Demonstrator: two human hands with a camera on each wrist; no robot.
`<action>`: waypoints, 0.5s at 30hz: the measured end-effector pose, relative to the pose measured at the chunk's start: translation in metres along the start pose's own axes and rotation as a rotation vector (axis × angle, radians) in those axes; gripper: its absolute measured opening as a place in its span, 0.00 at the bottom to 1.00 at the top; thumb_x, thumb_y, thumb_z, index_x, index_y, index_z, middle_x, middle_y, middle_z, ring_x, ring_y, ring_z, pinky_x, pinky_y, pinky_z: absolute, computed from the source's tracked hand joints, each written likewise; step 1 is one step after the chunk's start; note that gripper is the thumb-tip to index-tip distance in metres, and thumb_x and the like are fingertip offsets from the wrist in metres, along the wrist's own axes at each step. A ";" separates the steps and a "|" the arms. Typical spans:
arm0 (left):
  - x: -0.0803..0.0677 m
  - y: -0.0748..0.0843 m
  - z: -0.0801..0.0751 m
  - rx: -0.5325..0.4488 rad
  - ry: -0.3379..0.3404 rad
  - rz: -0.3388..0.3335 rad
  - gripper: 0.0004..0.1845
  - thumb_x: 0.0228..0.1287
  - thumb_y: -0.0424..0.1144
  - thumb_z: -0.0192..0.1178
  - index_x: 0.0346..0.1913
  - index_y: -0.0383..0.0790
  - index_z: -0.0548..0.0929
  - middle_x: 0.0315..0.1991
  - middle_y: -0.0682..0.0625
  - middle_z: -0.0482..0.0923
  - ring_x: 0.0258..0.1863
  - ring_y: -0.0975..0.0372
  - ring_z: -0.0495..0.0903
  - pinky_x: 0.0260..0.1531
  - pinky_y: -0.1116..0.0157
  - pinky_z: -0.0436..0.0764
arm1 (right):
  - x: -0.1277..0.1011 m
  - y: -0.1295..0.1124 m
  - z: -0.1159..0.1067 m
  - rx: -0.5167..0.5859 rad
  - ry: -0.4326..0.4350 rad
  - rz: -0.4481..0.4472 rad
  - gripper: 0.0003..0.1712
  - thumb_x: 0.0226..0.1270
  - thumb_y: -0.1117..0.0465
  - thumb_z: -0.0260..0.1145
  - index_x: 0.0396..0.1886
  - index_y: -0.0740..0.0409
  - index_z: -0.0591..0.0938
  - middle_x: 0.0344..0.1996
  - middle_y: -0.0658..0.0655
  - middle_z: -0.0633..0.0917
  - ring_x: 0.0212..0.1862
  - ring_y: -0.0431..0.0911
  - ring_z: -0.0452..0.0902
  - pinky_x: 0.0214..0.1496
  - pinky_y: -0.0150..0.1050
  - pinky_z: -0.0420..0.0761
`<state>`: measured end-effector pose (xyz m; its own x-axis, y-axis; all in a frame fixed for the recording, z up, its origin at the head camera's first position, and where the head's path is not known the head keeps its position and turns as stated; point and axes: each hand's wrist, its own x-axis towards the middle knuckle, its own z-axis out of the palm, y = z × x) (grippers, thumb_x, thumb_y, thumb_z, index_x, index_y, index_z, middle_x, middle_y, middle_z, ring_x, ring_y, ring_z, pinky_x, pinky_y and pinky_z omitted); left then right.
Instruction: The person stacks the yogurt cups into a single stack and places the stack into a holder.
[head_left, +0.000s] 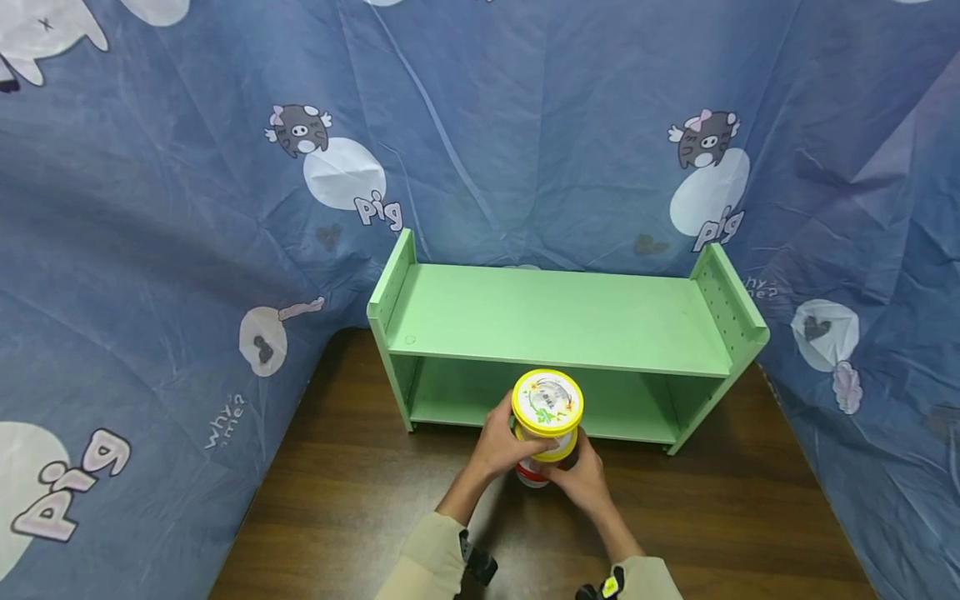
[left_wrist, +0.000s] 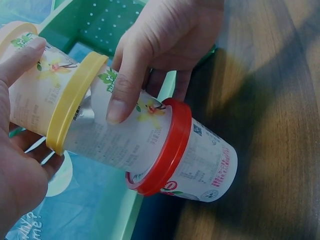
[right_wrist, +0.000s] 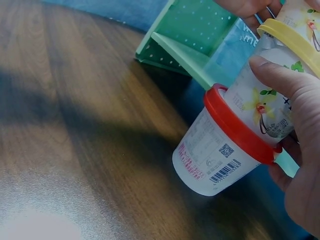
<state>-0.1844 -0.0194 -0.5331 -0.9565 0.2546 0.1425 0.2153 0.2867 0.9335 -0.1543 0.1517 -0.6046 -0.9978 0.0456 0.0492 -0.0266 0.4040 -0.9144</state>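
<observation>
Both hands hold a stack of nested white plastic tubs above the dark brown wooden table, just in front of a pale green wooden two-tier shelf unit. The left hand wraps the upper part of the stack from the left, its fingers curled round the topmost tub; in the left wrist view a fingertip lies along that tub's printed wall. The right hand grips the stack from the right and lower down, its thumb pressed on the flower-printed side of the middle tub, just above the red rim.

The stack is three tubs deep. The white tub with a red plastic rim is the lowest, its barcode and small print facing outward. Seated inside it is a white flower-printed tub with a yellow rim, and a further yellow-rimmed tub with a printed lid sits in that one, its lid facing the head camera. In the wrist views the stack looks tilted, with the bottom of the red-rimmed tub clear of the table.

The shelf unit stands at the back of the table with perforated side panels, both its shelves open to the front. Behind and on both sides hangs a blue cloth backdrop printed with cartoon pigs.
</observation>
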 end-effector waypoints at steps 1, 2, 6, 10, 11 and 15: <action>0.000 0.000 0.000 -0.004 -0.001 -0.002 0.45 0.42 0.48 0.77 0.66 0.48 0.68 0.57 0.50 0.79 0.58 0.57 0.76 0.61 0.52 0.73 | 0.000 0.000 0.000 -0.002 -0.002 0.001 0.51 0.44 0.52 0.80 0.67 0.54 0.66 0.63 0.61 0.76 0.63 0.55 0.72 0.63 0.57 0.73; 0.000 0.000 0.000 -0.005 -0.003 -0.004 0.45 0.42 0.48 0.77 0.66 0.48 0.67 0.57 0.50 0.79 0.58 0.57 0.76 0.60 0.52 0.73 | 0.000 0.000 0.000 -0.002 -0.004 0.003 0.51 0.44 0.52 0.81 0.68 0.54 0.65 0.63 0.61 0.76 0.63 0.55 0.72 0.64 0.57 0.72; -0.001 -0.001 0.000 -0.009 -0.007 -0.003 0.45 0.43 0.47 0.77 0.66 0.48 0.67 0.58 0.50 0.78 0.58 0.57 0.76 0.60 0.52 0.74 | 0.000 0.000 0.000 -0.001 -0.014 0.010 0.52 0.44 0.51 0.81 0.68 0.53 0.65 0.63 0.61 0.75 0.64 0.55 0.71 0.64 0.58 0.72; 0.000 -0.002 0.000 -0.011 -0.009 0.008 0.45 0.43 0.47 0.77 0.66 0.48 0.67 0.58 0.50 0.78 0.58 0.57 0.76 0.59 0.52 0.74 | 0.001 0.000 0.000 0.005 -0.016 0.007 0.52 0.44 0.50 0.81 0.68 0.53 0.65 0.62 0.60 0.76 0.63 0.55 0.72 0.63 0.56 0.72; 0.000 -0.002 -0.001 -0.014 -0.010 0.009 0.45 0.43 0.47 0.77 0.66 0.48 0.67 0.58 0.50 0.78 0.58 0.57 0.76 0.59 0.52 0.74 | 0.001 0.000 0.000 0.005 -0.016 0.006 0.52 0.44 0.50 0.81 0.68 0.53 0.65 0.62 0.60 0.76 0.63 0.54 0.72 0.63 0.56 0.73; 0.000 -0.002 0.000 -0.011 -0.014 0.010 0.45 0.43 0.47 0.77 0.66 0.48 0.67 0.58 0.50 0.78 0.59 0.58 0.76 0.59 0.52 0.74 | 0.001 0.000 0.000 0.006 -0.012 0.001 0.51 0.44 0.51 0.81 0.68 0.53 0.65 0.61 0.60 0.77 0.60 0.53 0.74 0.60 0.52 0.75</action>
<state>-0.1850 -0.0205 -0.5350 -0.9514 0.2706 0.1472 0.2226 0.2737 0.9357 -0.1551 0.1520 -0.6041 -0.9984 0.0350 0.0435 -0.0260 0.3980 -0.9170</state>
